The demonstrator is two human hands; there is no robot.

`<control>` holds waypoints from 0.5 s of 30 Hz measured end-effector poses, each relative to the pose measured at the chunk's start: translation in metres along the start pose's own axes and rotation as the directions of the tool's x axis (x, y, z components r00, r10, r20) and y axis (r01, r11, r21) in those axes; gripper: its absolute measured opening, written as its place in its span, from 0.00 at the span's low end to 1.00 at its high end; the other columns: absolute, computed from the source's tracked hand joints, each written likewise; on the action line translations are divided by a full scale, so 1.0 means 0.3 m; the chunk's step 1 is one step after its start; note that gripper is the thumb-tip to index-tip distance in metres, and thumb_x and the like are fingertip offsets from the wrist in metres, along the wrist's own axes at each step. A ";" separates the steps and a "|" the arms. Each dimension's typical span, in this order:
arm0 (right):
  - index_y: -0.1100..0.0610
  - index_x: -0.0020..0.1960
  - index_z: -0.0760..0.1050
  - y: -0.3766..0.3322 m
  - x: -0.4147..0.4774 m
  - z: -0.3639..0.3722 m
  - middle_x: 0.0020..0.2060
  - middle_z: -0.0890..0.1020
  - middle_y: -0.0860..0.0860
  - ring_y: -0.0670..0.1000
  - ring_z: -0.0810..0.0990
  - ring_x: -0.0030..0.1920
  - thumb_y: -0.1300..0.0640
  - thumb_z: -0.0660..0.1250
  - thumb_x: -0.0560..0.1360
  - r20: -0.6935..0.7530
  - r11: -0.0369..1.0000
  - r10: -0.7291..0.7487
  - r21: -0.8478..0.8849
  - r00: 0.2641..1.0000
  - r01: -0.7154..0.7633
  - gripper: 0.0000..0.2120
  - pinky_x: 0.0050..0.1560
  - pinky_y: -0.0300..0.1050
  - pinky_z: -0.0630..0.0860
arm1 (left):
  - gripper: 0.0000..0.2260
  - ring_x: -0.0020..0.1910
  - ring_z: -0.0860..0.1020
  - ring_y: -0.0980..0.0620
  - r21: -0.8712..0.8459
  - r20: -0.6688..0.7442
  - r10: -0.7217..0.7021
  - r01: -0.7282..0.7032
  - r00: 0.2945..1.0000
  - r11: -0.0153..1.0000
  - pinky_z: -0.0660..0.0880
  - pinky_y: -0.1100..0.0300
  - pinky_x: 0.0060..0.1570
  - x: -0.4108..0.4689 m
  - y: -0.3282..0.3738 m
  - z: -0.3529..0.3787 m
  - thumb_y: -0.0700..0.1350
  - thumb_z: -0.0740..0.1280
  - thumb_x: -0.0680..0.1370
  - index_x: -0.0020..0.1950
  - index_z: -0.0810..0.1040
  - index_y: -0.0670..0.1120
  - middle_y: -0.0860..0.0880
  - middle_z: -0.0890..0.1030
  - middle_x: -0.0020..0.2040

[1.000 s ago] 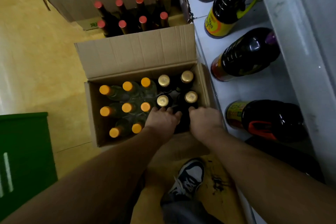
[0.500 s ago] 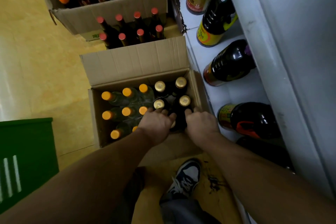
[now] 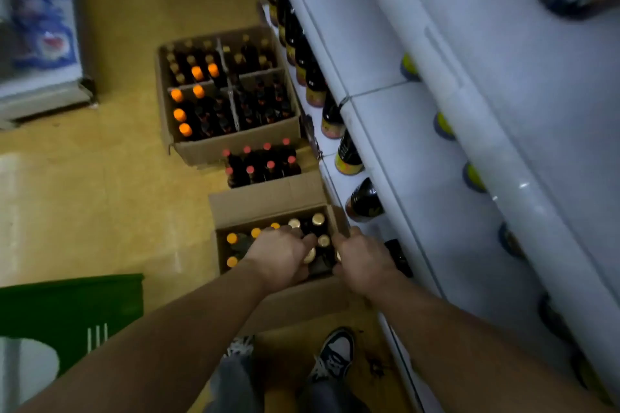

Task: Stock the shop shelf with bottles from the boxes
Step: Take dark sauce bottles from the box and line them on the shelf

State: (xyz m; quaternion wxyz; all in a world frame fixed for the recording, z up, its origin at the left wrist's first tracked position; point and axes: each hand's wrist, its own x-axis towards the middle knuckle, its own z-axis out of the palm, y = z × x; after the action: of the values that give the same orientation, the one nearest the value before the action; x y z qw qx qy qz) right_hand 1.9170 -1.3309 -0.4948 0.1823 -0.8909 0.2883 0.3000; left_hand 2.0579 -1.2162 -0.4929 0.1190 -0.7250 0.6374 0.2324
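Observation:
An open cardboard box (image 3: 265,201) stands on the floor beside the white shop shelf (image 3: 419,211). It holds orange-capped clear bottles (image 3: 232,238) on its left and dark gold-capped bottles (image 3: 318,220) on its right. My left hand (image 3: 278,256) curls round the neck of a dark gold-capped bottle (image 3: 310,255) in the box. My right hand (image 3: 364,263) is closed round another dark bottle at the box's right side; only a sliver of its cap shows.
Large dark jugs (image 3: 364,201) line the bottom shelf. Beyond the near box sit red-capped bottles (image 3: 258,164) and a big divided box (image 3: 231,94) of dark bottles. A green crate (image 3: 67,305) is at lower left. My shoes (image 3: 335,352) stand below the box.
The view has lifted, showing more of the shelf and the far boxes. Both hands have closed on bottle necks in the near box.

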 end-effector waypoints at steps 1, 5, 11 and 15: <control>0.55 0.70 0.68 -0.018 -0.048 -0.060 0.62 0.75 0.59 0.61 0.79 0.57 0.52 0.67 0.80 -0.009 1.000 0.003 -0.012 1.000 -0.004 0.21 0.48 0.51 0.76 | 0.21 0.60 0.76 0.42 0.001 -0.012 0.007 -0.007 1.000 1.000 0.74 0.51 0.50 -0.042 -0.003 -0.071 0.55 0.66 0.80 0.70 0.70 0.49 0.45 0.78 0.60; 0.58 0.71 0.68 -0.093 -0.215 -0.286 0.63 0.73 0.60 0.61 0.78 0.59 0.52 0.69 0.79 -0.051 0.998 0.046 -0.029 0.998 -0.048 0.24 0.50 0.49 0.74 | 0.18 0.55 0.76 0.43 0.053 -0.067 0.056 -0.053 0.996 0.997 0.77 0.50 0.50 -0.194 -0.028 -0.339 0.54 0.66 0.80 0.67 0.71 0.48 0.46 0.78 0.57; 0.60 0.64 0.71 -0.199 -0.458 -0.597 0.60 0.77 0.59 0.60 0.80 0.56 0.54 0.69 0.78 -0.179 0.992 0.087 -0.073 0.980 -0.102 0.19 0.44 0.47 0.68 | 0.16 0.49 0.79 0.45 0.226 -0.100 0.153 -0.127 0.983 0.966 0.79 0.51 0.48 -0.367 -0.071 -0.717 0.56 0.66 0.77 0.60 0.75 0.48 0.48 0.81 0.50; 0.60 0.65 0.71 -0.270 -0.608 -0.783 0.60 0.76 0.59 0.61 0.80 0.56 0.54 0.66 0.78 -0.254 0.985 0.137 -0.071 0.957 -0.159 0.19 0.42 0.49 0.68 | 0.15 0.45 0.79 0.46 0.298 -0.053 0.162 -0.139 0.985 0.944 0.80 0.50 0.44 -0.472 -0.063 -0.940 0.56 0.68 0.75 0.56 0.75 0.49 0.49 0.80 0.46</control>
State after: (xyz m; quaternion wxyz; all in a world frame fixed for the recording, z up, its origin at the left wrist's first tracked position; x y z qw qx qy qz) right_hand 1.9490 -1.3120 -0.1890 0.0811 -0.9047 0.3608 0.2116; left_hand 2.1173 -1.2224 -0.1824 0.1822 -0.6568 0.7225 0.1159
